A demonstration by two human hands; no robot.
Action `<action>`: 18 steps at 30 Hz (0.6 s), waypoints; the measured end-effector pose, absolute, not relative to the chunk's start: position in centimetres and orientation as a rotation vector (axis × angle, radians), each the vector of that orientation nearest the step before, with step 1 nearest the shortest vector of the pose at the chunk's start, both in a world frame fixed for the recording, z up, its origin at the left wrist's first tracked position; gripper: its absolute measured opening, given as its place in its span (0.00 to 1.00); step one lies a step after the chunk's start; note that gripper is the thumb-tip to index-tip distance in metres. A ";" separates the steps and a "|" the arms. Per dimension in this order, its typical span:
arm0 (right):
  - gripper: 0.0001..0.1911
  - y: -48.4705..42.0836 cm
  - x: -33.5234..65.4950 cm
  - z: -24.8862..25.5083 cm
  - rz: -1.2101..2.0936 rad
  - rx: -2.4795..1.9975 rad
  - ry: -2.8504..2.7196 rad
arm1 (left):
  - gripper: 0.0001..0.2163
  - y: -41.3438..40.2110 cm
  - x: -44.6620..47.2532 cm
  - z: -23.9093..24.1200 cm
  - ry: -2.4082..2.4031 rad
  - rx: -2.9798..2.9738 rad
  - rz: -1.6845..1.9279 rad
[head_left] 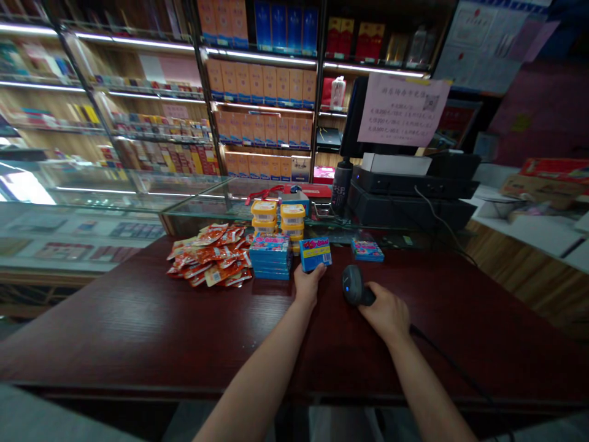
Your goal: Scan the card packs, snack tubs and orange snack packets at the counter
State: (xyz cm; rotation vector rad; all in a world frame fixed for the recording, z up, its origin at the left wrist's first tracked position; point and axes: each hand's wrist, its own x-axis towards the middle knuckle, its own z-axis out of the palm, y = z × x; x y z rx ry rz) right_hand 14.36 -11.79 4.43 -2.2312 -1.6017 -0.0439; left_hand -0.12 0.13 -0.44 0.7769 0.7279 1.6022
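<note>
Toward the far edge of the dark wooden counter (pixel 151 344), the left hand (pixel 307 285) grips a small blue printed box (pixel 316 253), just beside a stack of similar boxes (pixel 270 264). The right hand (pixel 387 313) clasps a barcode scanner (pixel 353 285); another blue box (pixel 367 250) lies near the far edge. Orange snack packets (pixel 209 255) lie heaped toward the far left corner.

- Glossy dark red-brown counter (pixel 138 344), light reflecting at left.
- Glass display case (pixel 207 212) behind it.
- Tall dark-framed back shelving (pixel 205 80), stocked.
- White strip lights (pixel 262 56) along shelves.
- Light wood-grain cabinet (pixel 501 264), right.
- Pinkish wall (pixel 547 110), upper right; papers (pixel 478 46) beside.
</note>
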 end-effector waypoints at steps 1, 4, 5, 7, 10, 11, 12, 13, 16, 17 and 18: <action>0.15 -11.7 14.4 4.3 -0.081 -2.233 -1.609 | 0.22 0.1 -0.1 -0.5 0.746 0.809 1.602; 0.15 -11.6 15.0 4.0 -0.125 -2.231 -1.622 | 0.18 -0.3 -0.1 -0.2 0.865 0.975 1.637; 0.15 -11.6 15.2 3.9 -0.124 -2.228 -1.624 | 0.16 -0.5 0.0 0.1 0.920 1.058 1.650; 0.15 -11.6 15.5 3.8 -0.118 -2.216 -1.636 | 0.12 -1.0 0.0 1.1 1.002 1.249 1.653; 0.15 -11.8 15.6 3.5 -0.123 -2.191 -1.664 | 0.09 -1.4 -0.3 3.6 1.044 1.540 1.638; 0.14 -11.9 15.7 3.4 -0.129 -2.183 -1.673 | 0.08 -1.5 -0.6 4.7 1.064 1.626 1.654; 0.14 -12.0 15.7 3.3 -0.134 -2.176 -1.681 | 0.07 -1.5 -1.1 5.8 1.100 1.710 1.683; 0.14 -12.1 15.7 3.2 -0.141 -2.170 -1.688 | 0.07 -1.4 -1.8 7.0 1.135 1.780 1.722; 0.15 -12.2 15.9 2.9 -0.148 -2.165 -1.700 | 0.07 -1.2 -5.3 10.5 1.215 2.055 1.817; 0.15 -12.2 15.9 2.9 -0.147 -2.168 -1.700 | 0.07 -1.2 -6.8 11.6 1.220 2.209 1.826; 0.15 -12.2 15.9 2.9 -0.144 -2.172 -1.697 | 0.07 -1.1 -8.3 12.5 1.245 2.379 1.803</action>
